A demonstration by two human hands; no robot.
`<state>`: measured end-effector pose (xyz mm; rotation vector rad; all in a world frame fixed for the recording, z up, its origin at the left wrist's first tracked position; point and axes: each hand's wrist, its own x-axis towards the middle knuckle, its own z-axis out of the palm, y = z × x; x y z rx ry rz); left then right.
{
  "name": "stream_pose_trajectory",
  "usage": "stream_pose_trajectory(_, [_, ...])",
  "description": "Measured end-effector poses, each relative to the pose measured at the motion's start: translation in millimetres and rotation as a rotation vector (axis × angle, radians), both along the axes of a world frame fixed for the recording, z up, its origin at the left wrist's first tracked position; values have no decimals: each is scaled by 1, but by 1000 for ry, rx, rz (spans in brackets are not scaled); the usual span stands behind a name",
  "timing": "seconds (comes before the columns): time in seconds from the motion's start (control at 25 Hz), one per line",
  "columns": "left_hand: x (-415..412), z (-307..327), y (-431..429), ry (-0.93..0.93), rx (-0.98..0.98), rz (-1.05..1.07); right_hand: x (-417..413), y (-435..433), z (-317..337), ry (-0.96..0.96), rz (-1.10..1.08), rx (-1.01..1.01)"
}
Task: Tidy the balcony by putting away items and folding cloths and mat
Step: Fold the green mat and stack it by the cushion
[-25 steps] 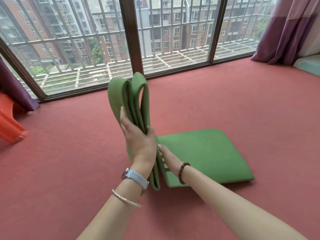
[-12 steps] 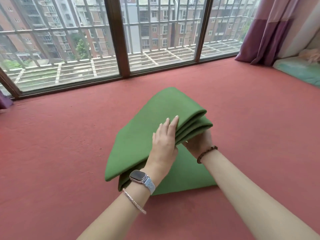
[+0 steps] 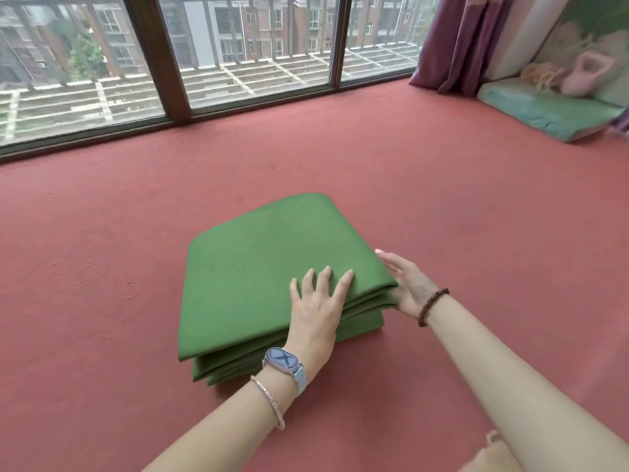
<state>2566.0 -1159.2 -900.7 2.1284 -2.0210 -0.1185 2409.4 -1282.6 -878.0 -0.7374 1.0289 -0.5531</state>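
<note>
A green mat [image 3: 269, 267] lies folded into several stacked layers on the red floor in the middle of the head view. My left hand [image 3: 318, 308] rests flat on its top layer near the front right corner, fingers spread. My right hand [image 3: 408, 287] is open against the right edge of the stack, palm touching the folds. Neither hand grips the mat.
Large windows with dark frames [image 3: 163, 59] run along the far side. A purple curtain [image 3: 459, 42] hangs at the back right. Beside it lies a teal cushion [image 3: 544, 110] with a pink item [image 3: 585, 73] on it. Red carpet [image 3: 102, 267] surrounds the mat.
The folded part, first held upright, came down onto the flat part. Now the whole stack lies flat, and both hands have let go and press on it.
</note>
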Motion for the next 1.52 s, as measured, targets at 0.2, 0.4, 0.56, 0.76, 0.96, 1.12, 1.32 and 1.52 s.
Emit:
stream_pose_trajectory(0.2, [17, 1, 3, 412, 14, -63, 15, -14, -16, 287, 25, -235])
stream_pose_trajectory(0.4, [99, 10, 3, 423, -157, 527, 10, -16, -28, 273, 51, -109])
stream_pose_trajectory(0.56, [169, -7, 26, 752, 114, 988, 6, -19, -35, 255, 139, 40])
stream_pose_trajectory(0.76, [193, -56, 52, 1421, 209, 1164, 9, -24, -38, 243, 114, 67])
stream_pose_trajectory(0.96, [197, -83, 55, 1587, 208, 1081, 16, -23, -40, 309, 144, 87])
stream_pose_trajectory(1.12, [191, -74, 53, 1609, 166, 1054, 16, -22, -41, 356, 159, 101])
stream_pose_trajectory(1.32, [191, -72, 51, 1683, 151, 1065, 15, -25, -38, 378, 176, 86])
stream_pose_trajectory(1.52, [191, -61, 45, 1762, 93, 1026, 17, -25, -35, 360, 161, 84])
